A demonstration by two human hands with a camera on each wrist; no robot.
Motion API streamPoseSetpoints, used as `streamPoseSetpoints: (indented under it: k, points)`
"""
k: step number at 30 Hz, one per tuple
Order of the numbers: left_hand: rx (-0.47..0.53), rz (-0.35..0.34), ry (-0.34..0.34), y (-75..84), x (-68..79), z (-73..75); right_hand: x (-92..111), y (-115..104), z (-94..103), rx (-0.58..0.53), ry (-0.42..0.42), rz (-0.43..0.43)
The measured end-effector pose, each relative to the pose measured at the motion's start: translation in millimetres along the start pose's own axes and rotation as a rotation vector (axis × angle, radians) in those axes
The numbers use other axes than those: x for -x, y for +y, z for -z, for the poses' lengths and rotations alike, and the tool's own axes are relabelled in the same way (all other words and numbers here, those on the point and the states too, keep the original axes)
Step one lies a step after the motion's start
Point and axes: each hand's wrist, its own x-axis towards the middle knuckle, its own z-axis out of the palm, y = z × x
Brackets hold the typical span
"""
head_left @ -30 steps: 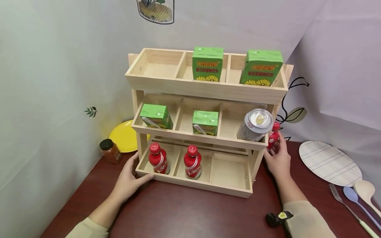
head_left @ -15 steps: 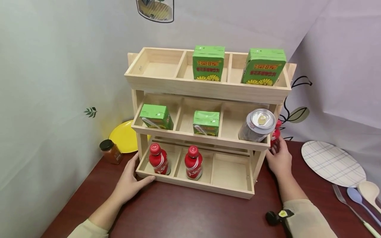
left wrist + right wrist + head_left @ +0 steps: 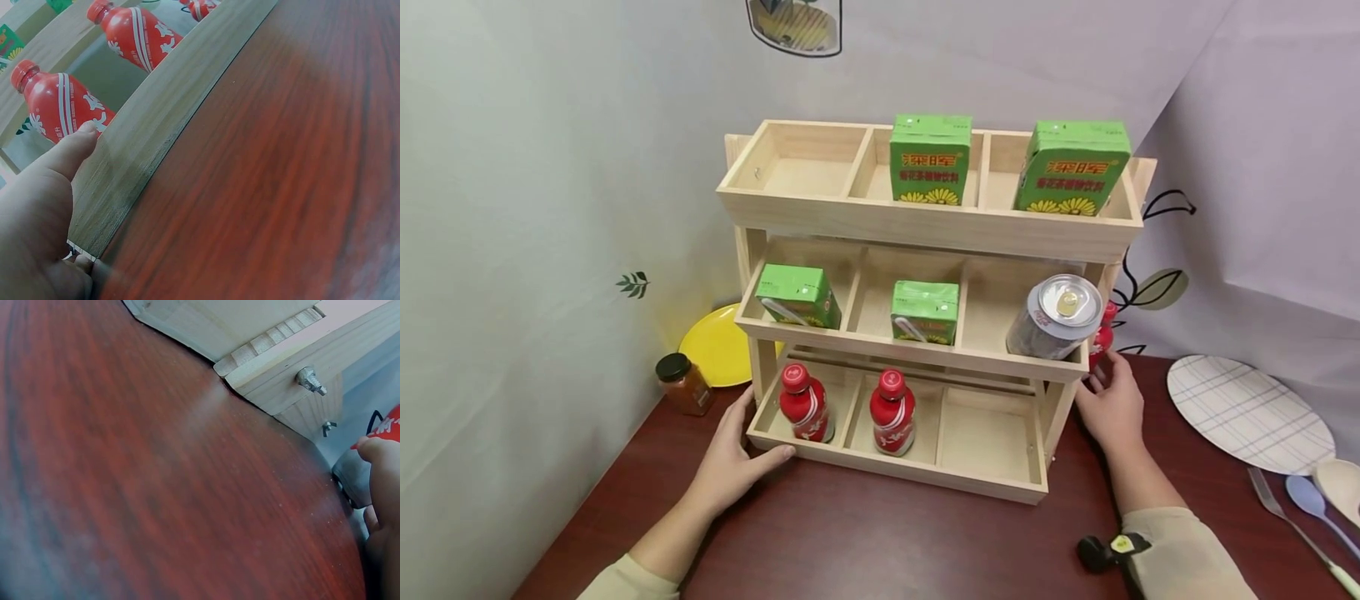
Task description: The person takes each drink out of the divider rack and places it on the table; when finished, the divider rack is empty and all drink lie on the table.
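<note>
A three-tier wooden display rack (image 3: 917,218) stands on the table. My left hand (image 3: 727,467) grips the left front corner of its bottom tier, thumb (image 3: 78,147) over the front board and fingers round the side. Beside the rack's right rear, my right hand (image 3: 1112,404) holds a red bottle (image 3: 1102,337), partly hidden by the rack. In the right wrist view, the thumb lies against this bottle (image 3: 389,427). Two more red bottles, one left (image 3: 806,406) and one middle (image 3: 892,415), stand in the bottom tier; its right compartment holds nothing.
Green drink cartons (image 3: 930,160) stand on the upper two tiers, with a silver can (image 3: 1054,318) at the middle tier's right. Left are a jar (image 3: 684,386) and yellow plate (image 3: 718,346). Right lie a checked oval placemat (image 3: 1247,412), fork (image 3: 1277,508) and spoons (image 3: 1307,497).
The scene has shifted slightly right in the head view. My left hand stays at the rack's corner, and my right hand stays at the bottle behind the right side.
</note>
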Motion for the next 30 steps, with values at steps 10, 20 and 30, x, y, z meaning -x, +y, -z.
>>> streamPoseSetpoints:
  k: [10,20,30]
  points:
    - [0.007,0.008,-0.002,0.6,-0.1,5.5,11,-8,5.3,-0.101,0.052,-0.059]
    - [0.059,0.016,-0.039,11.9,2.6,5.8,29,-10,13.6,-0.064,0.044,-0.018]
    - [0.066,-0.004,-0.047,46.8,4.4,12.5,50,-12,22.0,-0.043,0.038,0.035]
